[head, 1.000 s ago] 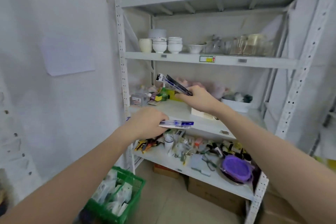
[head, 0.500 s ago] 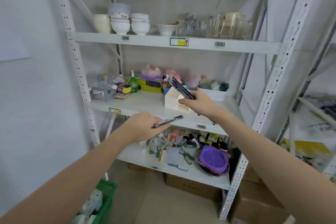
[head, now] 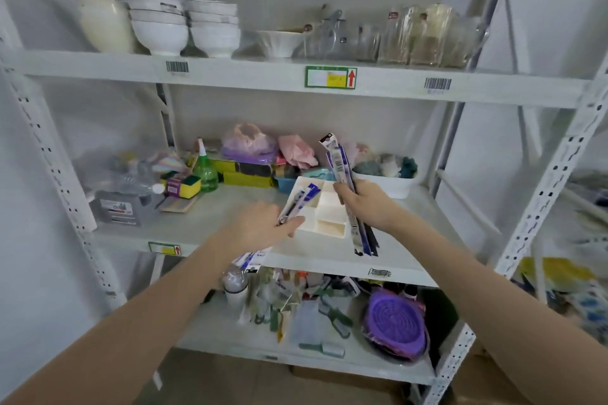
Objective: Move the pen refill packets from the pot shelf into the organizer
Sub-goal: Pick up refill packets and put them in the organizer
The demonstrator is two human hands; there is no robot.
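A white compartmented organizer (head: 329, 227) stands on the middle shelf (head: 204, 223). My left hand (head: 260, 230) grips a blue and white pen refill packet (head: 301, 199) whose upper end slants over the organizer's left side. My right hand (head: 365, 204) holds a bunch of long refill packets (head: 339, 161) upright at the organizer's right edge; their lower ends hang below my wrist.
Bowls (head: 161, 26) and glass jars (head: 424, 36) fill the upper shelf. Sponges (head: 184, 186), a green spray bottle (head: 204, 171) and bags sit behind the organizer. The lower shelf holds a purple lid (head: 393, 322) and small tools. A steel upright (head: 552, 181) rises at right.
The view has closed in on the shelf. My left hand has risen and swung its packet up over the organizer. My right hand has tilted its bunch more upright beside the organizer.
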